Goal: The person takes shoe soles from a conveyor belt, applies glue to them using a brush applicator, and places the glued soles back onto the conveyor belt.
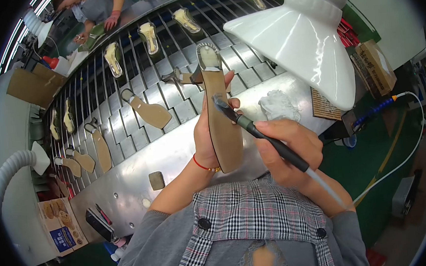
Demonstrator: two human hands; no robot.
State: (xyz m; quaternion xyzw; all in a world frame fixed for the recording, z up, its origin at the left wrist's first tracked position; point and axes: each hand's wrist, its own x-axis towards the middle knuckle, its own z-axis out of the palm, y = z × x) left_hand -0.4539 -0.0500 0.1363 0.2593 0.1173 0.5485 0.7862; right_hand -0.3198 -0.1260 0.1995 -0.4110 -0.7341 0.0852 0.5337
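My left hand (204, 138) is closed around a long tan heeled shoe sole (226, 142), held upright above the bench with its heel end at the top. A pale pad and ridged rim show at that end. My right hand (293, 144) grips a black-handled brush (278, 145) like a pen. Its dark, flattened tip rests against or just over the middle of the sole; contact is hard to judge. From the brush's back end runs a thin pale hose (330, 191). Behind the held sole lies another heeled sole (185, 78), partly hidden.
More tan soles (147, 110) lie on the metal slat conveyor (181, 108), with shoe uppers on lasts (149, 38) on rods beyond. A white hood (295, 43) hangs at right above a crumpled white cloth (278, 104). A small brown block (156, 180) sits near my left forearm. A co-worker (93, 15) works opposite.
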